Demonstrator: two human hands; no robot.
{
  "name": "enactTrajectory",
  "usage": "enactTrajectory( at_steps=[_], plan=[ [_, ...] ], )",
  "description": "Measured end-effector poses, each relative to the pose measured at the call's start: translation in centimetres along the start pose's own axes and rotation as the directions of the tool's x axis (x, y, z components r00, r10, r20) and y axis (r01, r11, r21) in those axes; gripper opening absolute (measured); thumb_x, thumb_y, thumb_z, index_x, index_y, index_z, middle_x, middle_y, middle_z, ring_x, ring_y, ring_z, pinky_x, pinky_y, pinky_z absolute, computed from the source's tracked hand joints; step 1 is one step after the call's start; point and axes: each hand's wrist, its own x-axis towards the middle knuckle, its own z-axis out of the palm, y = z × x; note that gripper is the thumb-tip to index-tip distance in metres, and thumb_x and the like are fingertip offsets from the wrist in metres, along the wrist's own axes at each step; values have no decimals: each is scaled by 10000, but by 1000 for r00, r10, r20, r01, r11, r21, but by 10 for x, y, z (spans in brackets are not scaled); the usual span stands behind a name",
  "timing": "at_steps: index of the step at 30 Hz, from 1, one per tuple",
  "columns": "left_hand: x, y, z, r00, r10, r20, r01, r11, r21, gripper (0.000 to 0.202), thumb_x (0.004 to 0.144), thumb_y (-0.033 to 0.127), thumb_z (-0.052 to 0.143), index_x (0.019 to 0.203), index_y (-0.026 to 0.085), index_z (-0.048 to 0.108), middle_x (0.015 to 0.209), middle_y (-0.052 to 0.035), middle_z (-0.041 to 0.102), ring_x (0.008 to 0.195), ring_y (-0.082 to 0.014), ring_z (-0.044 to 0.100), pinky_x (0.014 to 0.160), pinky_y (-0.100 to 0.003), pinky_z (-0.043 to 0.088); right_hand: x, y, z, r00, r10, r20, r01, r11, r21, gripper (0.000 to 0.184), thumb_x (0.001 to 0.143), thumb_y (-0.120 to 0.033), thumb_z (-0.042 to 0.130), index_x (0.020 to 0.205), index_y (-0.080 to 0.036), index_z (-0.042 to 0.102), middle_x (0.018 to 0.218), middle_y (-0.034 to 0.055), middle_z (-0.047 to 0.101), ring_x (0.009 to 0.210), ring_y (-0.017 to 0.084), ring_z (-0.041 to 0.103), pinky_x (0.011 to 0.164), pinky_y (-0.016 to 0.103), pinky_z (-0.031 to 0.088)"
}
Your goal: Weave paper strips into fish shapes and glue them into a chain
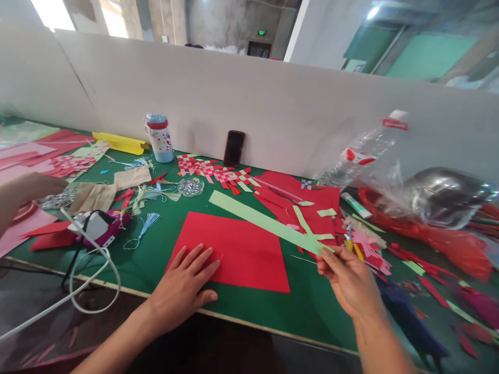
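A red sheet of paper (pixel 249 252) lies on the green tabletop in front of me. My left hand (pixel 191 278) rests flat on its left part, fingers spread. Between the thumb and fingers of my right hand (pixel 346 275) is the near end of a long light-green paper strip (pixel 257 219). The strip slants up to the left, its far end over the sheet's top edge. Short light-green pieces (pixel 304 221) show beside the pinched end; I cannot tell if they are joined to the strip. A thin needle-like rod (pixel 304 258) lies right of the sheet.
Woven red paper pieces (pixel 210 170), a phone (pixel 234 148) and a cup (pixel 159 137) stand or lie along the partition. Right are a plastic bottle (pixel 360 150), a glue stick (pixel 355 205) and a metal bowl (pixel 448 192). A white cable (pixel 113 270) loops at left, near another person's hand (pixel 47 187).
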Motion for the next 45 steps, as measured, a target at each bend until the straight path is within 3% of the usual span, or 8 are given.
enactTrajectory(
  at_steps=[12,23,34,38,40,41,43,45],
  plan=[
    [38,14,-1,992,-121,-40,121,993,-7,508,953,443,466,1403,207,450,1402,-95,521,1327,-298,381,1113,-514,227,-13,39,31,997,-12,71,7,997,72,362,640,-487,810,786,-195,654,632,-16,618,554,103,563,522,218,501],
    [70,14,-7,973,-223,-53,215,968,-132,205,918,262,540,1001,294,724,1048,-49,649,1006,-256,523,873,-418,381,-13,51,35,984,-32,177,109,890,-443,419,809,-604,586,916,-201,623,698,40,698,651,189,678,654,297,548],
    [80,22,-9,958,-287,25,288,951,-109,214,935,175,475,826,190,658,927,-55,642,952,-235,536,849,-391,394,-15,48,38,981,-33,194,125,867,-483,374,836,-574,540,911,-214,610,692,37,701,647,191,681,652,286,542],
    [60,38,-35,991,3,134,50,919,-392,250,930,180,494,740,199,656,811,-31,675,914,-213,572,857,-359,430,-15,49,38,977,-41,207,138,867,-479,375,840,-574,531,917,-214,605,689,33,699,636,185,676,652,283,538],
    [47,46,-51,846,486,218,-179,645,-743,210,937,226,523,815,233,693,817,2,707,882,-146,624,841,-246,468,-15,50,38,977,-45,210,145,862,-486,375,842,-574,527,921,-215,605,687,31,698,632,182,674,648,280,536],
    [42,49,-56,801,566,195,-187,547,-816,155,928,269,553,888,236,700,885,-1,719,931,-135,635,856,-213,476,-15,50,38,977,-46,210,146,857,-494,374,843,-571,526,924,-216,606,687,30,698,632,181,673,645,278,535],
    [34,48,-57,868,458,193,-146,605,-783,210,927,340,560,1064,230,675,1093,-34,698,1080,-146,610,930,-211,468,-14,49,39,977,-46,208,148,848,-509,368,847,-565,523,926,-217,609,690,30,698,631,180,672,637,275,532],
    [29,45,-45,974,133,181,-17,847,-531,357,943,388,516,1240,207,594,1300,-98,604,1239,-210,525,1041,-332,423,-14,49,39,976,-51,210,154,845,-512,362,850,-559,521,925,-217,609,693,32,700,631,180,672,632,274,531]
  ],
)
